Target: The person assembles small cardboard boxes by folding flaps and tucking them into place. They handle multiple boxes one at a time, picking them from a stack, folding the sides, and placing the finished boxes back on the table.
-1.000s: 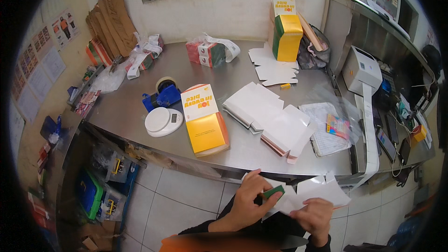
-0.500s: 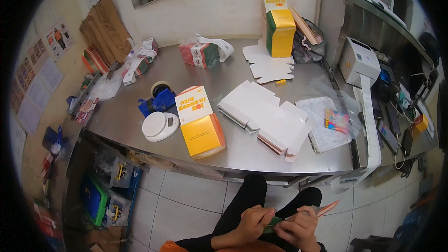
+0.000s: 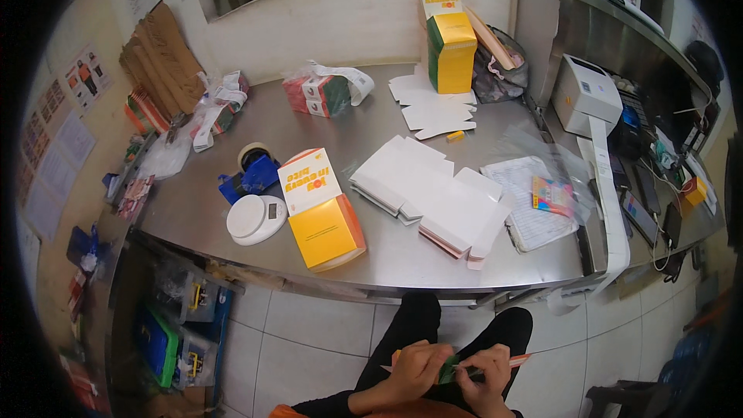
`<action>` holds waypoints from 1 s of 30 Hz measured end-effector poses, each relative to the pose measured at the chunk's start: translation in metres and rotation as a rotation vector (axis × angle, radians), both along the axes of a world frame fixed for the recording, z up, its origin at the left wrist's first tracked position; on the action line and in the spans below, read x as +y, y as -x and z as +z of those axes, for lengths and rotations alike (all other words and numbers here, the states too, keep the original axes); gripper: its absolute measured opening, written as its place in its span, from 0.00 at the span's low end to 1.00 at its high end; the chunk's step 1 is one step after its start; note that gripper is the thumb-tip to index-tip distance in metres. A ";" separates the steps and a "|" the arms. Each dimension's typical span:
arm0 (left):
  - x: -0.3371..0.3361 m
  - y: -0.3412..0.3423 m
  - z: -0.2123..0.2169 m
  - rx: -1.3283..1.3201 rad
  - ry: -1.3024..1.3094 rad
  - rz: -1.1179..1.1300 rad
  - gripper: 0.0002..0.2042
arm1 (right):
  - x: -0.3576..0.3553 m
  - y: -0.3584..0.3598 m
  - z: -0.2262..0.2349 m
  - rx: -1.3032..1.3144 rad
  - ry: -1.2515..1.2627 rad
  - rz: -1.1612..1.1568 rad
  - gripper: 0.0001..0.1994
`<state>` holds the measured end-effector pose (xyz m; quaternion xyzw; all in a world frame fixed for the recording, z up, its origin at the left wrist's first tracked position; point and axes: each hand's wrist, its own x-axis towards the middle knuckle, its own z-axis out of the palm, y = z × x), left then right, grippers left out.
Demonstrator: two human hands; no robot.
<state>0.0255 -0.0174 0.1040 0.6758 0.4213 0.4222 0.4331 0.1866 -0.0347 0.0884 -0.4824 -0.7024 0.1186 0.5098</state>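
Over my lap, below the table's front edge, both hands are on a thin green piece (image 3: 447, 372) with orange-and-white striped ends. One end pokes out past each hand; its kind is not clear, though it looks like packaging. My left hand (image 3: 418, 370) is closed around its left part. With bent fingers, my right hand (image 3: 486, 375) pinches it near the middle and right. On the table ahead, a yellow-and-white carton with an open flap (image 3: 325, 224) stands next to a white kitchen scale (image 3: 249, 219).
Flat white cartons (image 3: 406, 178) lie mid-table, beside a notebook (image 3: 515, 201) with a colourful packet (image 3: 553, 197). Another yellow-green carton (image 3: 451, 54) stands at the back. A blue tape dispenser (image 3: 259, 178), wrapped red-green boxes (image 3: 325, 94) and a label printer (image 3: 588, 93) surround the work area.
The view has tilted slightly, shifting the table items leftward. Between my hands more of the green piece shows, and a striped end now also appears left of my left hand.
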 end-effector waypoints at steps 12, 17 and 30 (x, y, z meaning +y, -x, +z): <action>-0.003 -0.002 -0.016 -0.075 0.246 -0.003 0.18 | 0.003 0.002 -0.009 0.097 -0.013 0.142 0.11; -0.003 -0.002 -0.015 -0.054 0.257 -0.012 0.19 | 0.004 0.000 -0.009 0.059 0.046 0.154 0.10; -0.006 0.000 -0.028 -0.044 0.354 0.000 0.21 | 0.006 -0.004 -0.006 0.016 0.091 0.196 0.10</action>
